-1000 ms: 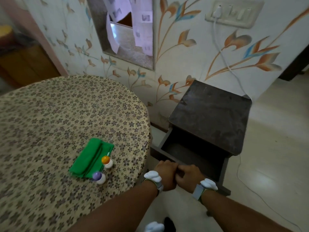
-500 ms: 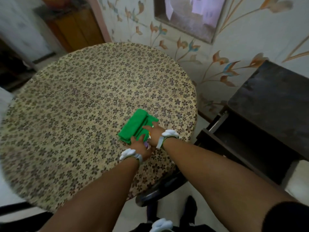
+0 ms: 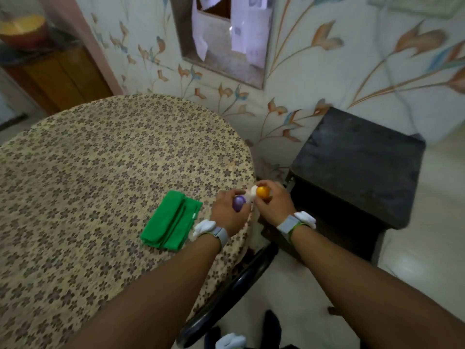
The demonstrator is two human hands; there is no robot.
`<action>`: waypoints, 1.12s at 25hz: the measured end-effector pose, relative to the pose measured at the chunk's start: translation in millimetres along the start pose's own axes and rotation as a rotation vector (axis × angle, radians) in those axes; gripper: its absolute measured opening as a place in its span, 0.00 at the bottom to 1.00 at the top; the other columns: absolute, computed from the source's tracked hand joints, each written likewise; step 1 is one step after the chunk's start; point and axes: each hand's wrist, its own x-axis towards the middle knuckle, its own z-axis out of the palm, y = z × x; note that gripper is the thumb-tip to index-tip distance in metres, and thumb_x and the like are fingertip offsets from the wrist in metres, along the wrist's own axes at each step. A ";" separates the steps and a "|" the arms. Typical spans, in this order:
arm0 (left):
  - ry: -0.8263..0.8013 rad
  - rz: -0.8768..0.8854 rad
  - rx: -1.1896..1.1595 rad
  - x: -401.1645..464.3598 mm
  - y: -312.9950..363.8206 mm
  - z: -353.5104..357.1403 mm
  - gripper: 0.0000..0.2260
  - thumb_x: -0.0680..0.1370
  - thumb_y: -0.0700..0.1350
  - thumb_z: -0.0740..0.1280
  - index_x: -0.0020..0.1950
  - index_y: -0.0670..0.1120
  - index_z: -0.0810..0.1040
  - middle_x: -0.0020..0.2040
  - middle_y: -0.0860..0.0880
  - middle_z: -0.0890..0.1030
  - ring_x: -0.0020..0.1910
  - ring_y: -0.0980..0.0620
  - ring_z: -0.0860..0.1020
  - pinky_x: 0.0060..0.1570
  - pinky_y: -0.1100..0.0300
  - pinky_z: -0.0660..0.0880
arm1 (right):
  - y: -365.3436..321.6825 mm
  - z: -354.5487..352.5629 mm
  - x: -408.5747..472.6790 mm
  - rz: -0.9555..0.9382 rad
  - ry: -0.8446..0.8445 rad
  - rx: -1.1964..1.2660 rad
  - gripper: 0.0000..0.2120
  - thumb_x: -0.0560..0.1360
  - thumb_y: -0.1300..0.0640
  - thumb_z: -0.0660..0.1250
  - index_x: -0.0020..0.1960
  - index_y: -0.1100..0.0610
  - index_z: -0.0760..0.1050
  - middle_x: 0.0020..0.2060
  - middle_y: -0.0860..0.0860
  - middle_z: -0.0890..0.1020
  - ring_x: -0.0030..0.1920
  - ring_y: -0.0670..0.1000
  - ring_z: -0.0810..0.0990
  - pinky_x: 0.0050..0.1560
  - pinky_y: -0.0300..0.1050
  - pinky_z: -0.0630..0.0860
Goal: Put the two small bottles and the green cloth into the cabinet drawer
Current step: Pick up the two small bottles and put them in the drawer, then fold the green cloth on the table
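Observation:
My left hand [image 3: 227, 212] grips a small white bottle with a purple cap [image 3: 239, 202]. My right hand [image 3: 273, 206] grips a small white bottle with an orange cap [image 3: 263, 192]. Both hands hover side by side over the table's right edge, the two bottles nearly touching. The folded green cloth [image 3: 171, 221] lies flat on the round table [image 3: 100, 172], just left of my left hand. The dark cabinet [image 3: 357, 165] stands to the right; its open drawer [image 3: 327, 222] is dark and partly hidden behind my right hand and wrist.
A floral cloth covers the round table. A black curved chair part [image 3: 226, 290] sits below the table edge, between my arms. A wooden cupboard [image 3: 55, 79] stands far left by the patterned wall. Pale floor lies right of the cabinet.
My hands left the drawer front, reached to the table beside the cloth, closed on the two bottles and lifted them rightward to the table edge. The view swung left, then back.

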 end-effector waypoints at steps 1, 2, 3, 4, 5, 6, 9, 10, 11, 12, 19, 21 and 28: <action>-0.072 0.083 0.041 7.6 18.0 13.8 0.17 0.73 0.51 0.70 0.62 0.53 0.80 0.56 0.50 0.75 0.49 0.51 0.77 0.51 0.61 0.74 | 13.3 -20.9 -1.5 0.025 0.055 0.012 0.14 0.70 0.56 0.74 0.55 0.50 0.80 0.54 0.53 0.80 0.51 0.52 0.80 0.53 0.45 0.77; -0.153 0.159 0.082 14.1 30.9 29.9 0.19 0.74 0.51 0.69 0.65 0.53 0.79 0.59 0.48 0.75 0.51 0.49 0.79 0.53 0.60 0.75 | 26.2 -38.8 -5.3 0.060 0.089 0.024 0.14 0.70 0.57 0.74 0.55 0.51 0.81 0.55 0.53 0.80 0.52 0.51 0.79 0.55 0.45 0.76; -0.242 0.234 0.120 17.4 41.6 46.6 0.21 0.75 0.51 0.67 0.67 0.52 0.77 0.62 0.47 0.75 0.53 0.47 0.80 0.56 0.58 0.76 | 40.9 -52.6 -10.9 0.109 0.108 0.031 0.12 0.71 0.58 0.73 0.55 0.52 0.82 0.56 0.53 0.79 0.54 0.51 0.79 0.57 0.45 0.76; -0.333 0.315 0.163 21.5 52.5 69.2 0.22 0.74 0.51 0.66 0.69 0.51 0.76 0.64 0.45 0.74 0.55 0.43 0.80 0.58 0.55 0.77 | 60.5 -68.4 -16.2 0.163 0.125 0.027 0.11 0.72 0.58 0.72 0.55 0.53 0.82 0.57 0.53 0.78 0.55 0.52 0.79 0.59 0.47 0.76; -0.415 0.376 0.220 24.7 59.6 90.3 0.23 0.74 0.51 0.64 0.70 0.51 0.75 0.66 0.43 0.73 0.55 0.40 0.80 0.59 0.53 0.77 | 78.5 -78.0 -21.5 0.208 0.125 0.012 0.10 0.74 0.57 0.71 0.56 0.53 0.83 0.58 0.54 0.78 0.56 0.53 0.79 0.60 0.48 0.76; -0.476 0.397 0.289 27.9 60.5 107.5 0.24 0.74 0.50 0.64 0.71 0.50 0.75 0.68 0.41 0.72 0.56 0.37 0.79 0.58 0.51 0.77 | 94.1 -80.6 -25.3 0.241 0.108 -0.007 0.11 0.75 0.57 0.70 0.57 0.54 0.83 0.59 0.55 0.77 0.57 0.54 0.79 0.61 0.48 0.76; -0.580 0.397 0.497 37.7 56.7 150.3 0.20 0.79 0.46 0.65 0.71 0.44 0.75 0.69 0.38 0.71 0.61 0.35 0.77 0.59 0.50 0.74 | 135.6 -76.7 -30.0 0.326 -0.080 -0.045 0.13 0.80 0.58 0.66 0.63 0.58 0.81 0.63 0.56 0.72 0.61 0.57 0.78 0.63 0.41 0.70; -0.608 0.416 0.568 37.8 52.9 156.8 0.19 0.81 0.49 0.62 0.69 0.43 0.76 0.68 0.38 0.73 0.62 0.35 0.77 0.59 0.51 0.73 | 143.8 -73.2 -31.4 0.339 -0.179 -0.047 0.14 0.81 0.58 0.65 0.64 0.58 0.80 0.63 0.55 0.70 0.62 0.58 0.77 0.65 0.41 0.68; -0.617 0.439 0.624 36.7 49.4 159.9 0.19 0.82 0.52 0.59 0.66 0.44 0.79 0.67 0.39 0.76 0.62 0.35 0.77 0.59 0.51 0.73 | 149.9 -71.5 -33.0 0.337 -0.263 -0.046 0.14 0.81 0.59 0.63 0.65 0.58 0.79 0.62 0.54 0.70 0.62 0.58 0.77 0.67 0.42 0.68; -0.599 0.467 0.659 34.4 44.7 161.6 0.20 0.82 0.54 0.56 0.63 0.45 0.81 0.65 0.40 0.79 0.60 0.36 0.78 0.58 0.51 0.74 | 154.6 -70.9 -35.6 0.320 -0.312 -0.040 0.15 0.81 0.60 0.63 0.66 0.58 0.79 0.61 0.55 0.71 0.62 0.58 0.77 0.67 0.43 0.69; -0.093 0.298 0.372 32.7 31.0 94.0 0.16 0.80 0.53 0.59 0.47 0.47 0.84 0.45 0.46 0.85 0.45 0.43 0.80 0.48 0.54 0.74 | 93.4 -71.2 -11.5 0.277 -0.004 -0.099 0.10 0.77 0.50 0.66 0.55 0.48 0.83 0.50 0.50 0.87 0.51 0.53 0.85 0.53 0.47 0.81; -0.003 0.048 0.237 32.5 -0.7 51.0 0.17 0.81 0.55 0.59 0.47 0.47 0.84 0.45 0.46 0.85 0.43 0.46 0.80 0.44 0.55 0.74 | 53.2 -44.5 0.0 0.142 -0.090 -0.055 0.10 0.77 0.51 0.67 0.55 0.50 0.83 0.49 0.50 0.87 0.50 0.52 0.84 0.50 0.45 0.79; 0.182 -0.609 0.180 -8.0 -147.0 -73.7 0.20 0.83 0.56 0.60 0.63 0.44 0.80 0.55 0.43 0.85 0.51 0.41 0.82 0.49 0.53 0.76 | -51.8 110.0 23.3 -0.021 -0.578 0.068 0.14 0.80 0.51 0.67 0.62 0.55 0.79 0.57 0.55 0.84 0.57 0.56 0.81 0.60 0.53 0.79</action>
